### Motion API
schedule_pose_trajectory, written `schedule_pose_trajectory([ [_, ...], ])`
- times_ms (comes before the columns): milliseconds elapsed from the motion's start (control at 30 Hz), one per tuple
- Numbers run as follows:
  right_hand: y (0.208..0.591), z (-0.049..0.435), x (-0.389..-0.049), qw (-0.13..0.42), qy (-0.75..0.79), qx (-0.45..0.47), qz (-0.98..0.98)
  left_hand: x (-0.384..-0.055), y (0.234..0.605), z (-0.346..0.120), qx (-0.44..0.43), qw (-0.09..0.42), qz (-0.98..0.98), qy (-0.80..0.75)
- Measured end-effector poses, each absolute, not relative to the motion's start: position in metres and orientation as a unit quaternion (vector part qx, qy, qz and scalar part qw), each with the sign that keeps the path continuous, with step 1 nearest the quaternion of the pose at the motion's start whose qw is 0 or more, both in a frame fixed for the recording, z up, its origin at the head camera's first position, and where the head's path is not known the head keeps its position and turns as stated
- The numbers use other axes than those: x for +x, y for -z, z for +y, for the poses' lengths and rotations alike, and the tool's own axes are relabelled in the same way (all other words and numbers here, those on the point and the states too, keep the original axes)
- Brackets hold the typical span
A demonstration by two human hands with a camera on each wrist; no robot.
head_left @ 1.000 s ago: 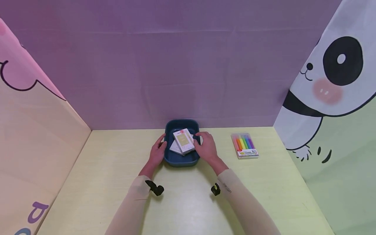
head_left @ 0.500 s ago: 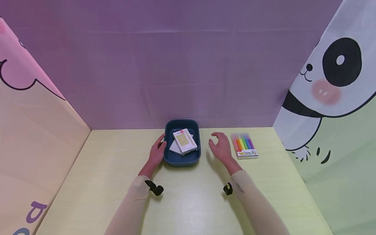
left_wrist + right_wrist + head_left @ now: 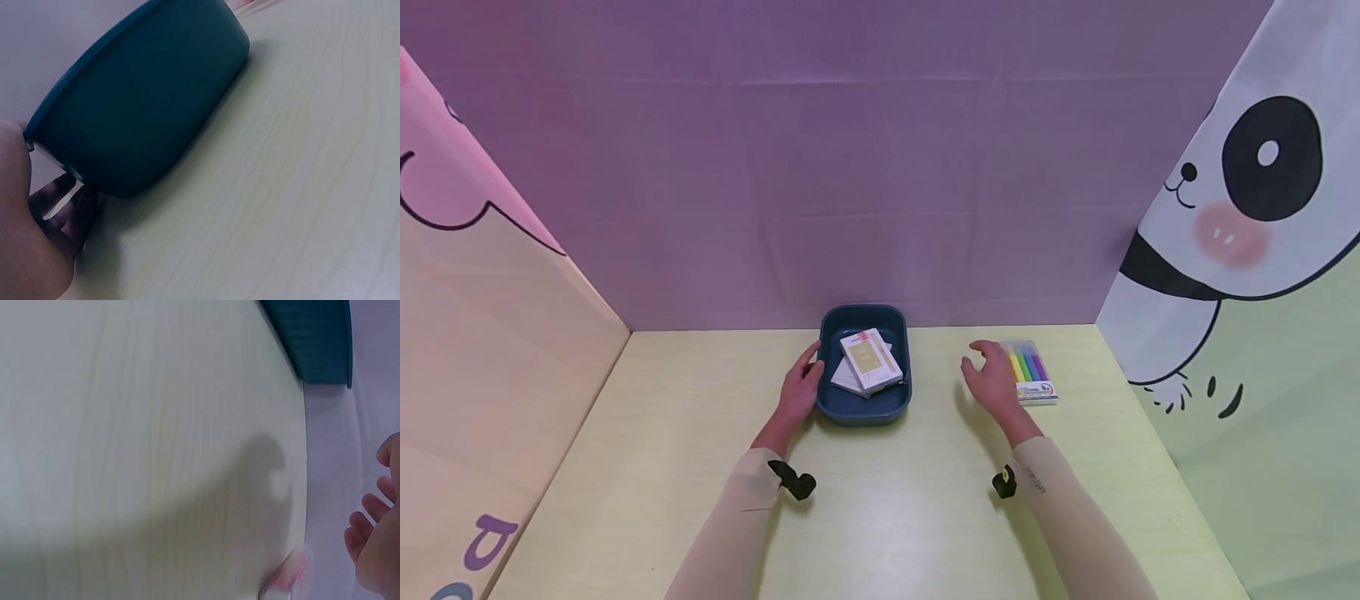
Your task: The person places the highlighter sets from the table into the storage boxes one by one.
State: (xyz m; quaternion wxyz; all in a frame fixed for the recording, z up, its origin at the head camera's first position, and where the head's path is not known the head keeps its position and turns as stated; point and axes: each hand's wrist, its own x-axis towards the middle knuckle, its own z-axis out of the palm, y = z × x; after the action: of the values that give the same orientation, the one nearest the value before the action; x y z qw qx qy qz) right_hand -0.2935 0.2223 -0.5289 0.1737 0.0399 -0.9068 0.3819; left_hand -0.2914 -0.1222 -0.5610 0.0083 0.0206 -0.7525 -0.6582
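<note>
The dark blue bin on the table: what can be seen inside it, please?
In the dark blue bin, a white-and-gold box lies askew on a white box. Most of the lower box's top is covered, and anything beneath the boxes cannot be seen.

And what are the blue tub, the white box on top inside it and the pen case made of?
Blue tub: probably plastic, smooth and fairly matte, with a molded-looking rim and rounded corners.
White box: likely thin cardboard, smooth, judging by its flat printed top and crisp edges.
Pen case: seems clear, smooth plastic, since the colors show through.
</note>
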Motion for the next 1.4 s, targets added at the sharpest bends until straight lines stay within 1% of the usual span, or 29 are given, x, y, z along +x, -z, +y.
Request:
schedule_pose_trajectory([
  [167,0.530,0.235,-0.297,0.173,-0.376,0.035,-0.910,-0.292,0.561,-0.122,0.022,0.014,-0.750,0.661],
  [433,0.531,0.255,-0.298,0.144,-0.366,0.009,-0.920,-0.294,0.564,-0.121,0.011,0.044,-0.751,0.659],
  [733,0.529,0.274,-0.295,0.159,-0.346,-0.009,-0.925,-0.294,0.563,-0.121,0.025,0.031,-0.754,0.656],
  [967,0.529,0.291,-0.294,0.155,-0.325,-0.024,-0.933,-0.298,0.564,-0.123,0.020,0.029,-0.752,0.659],
  [1167,0.541,0.303,-0.291,0.128,-0.309,-0.065,-0.940,-0.296,0.568,-0.122,0.027,0.029,-0.761,0.647],
  [1400,0.544,0.306,-0.284,0.103,-0.301,-0.097,-0.943,-0.295,0.569,-0.120,0.027,0.029,-0.766,0.641],
])
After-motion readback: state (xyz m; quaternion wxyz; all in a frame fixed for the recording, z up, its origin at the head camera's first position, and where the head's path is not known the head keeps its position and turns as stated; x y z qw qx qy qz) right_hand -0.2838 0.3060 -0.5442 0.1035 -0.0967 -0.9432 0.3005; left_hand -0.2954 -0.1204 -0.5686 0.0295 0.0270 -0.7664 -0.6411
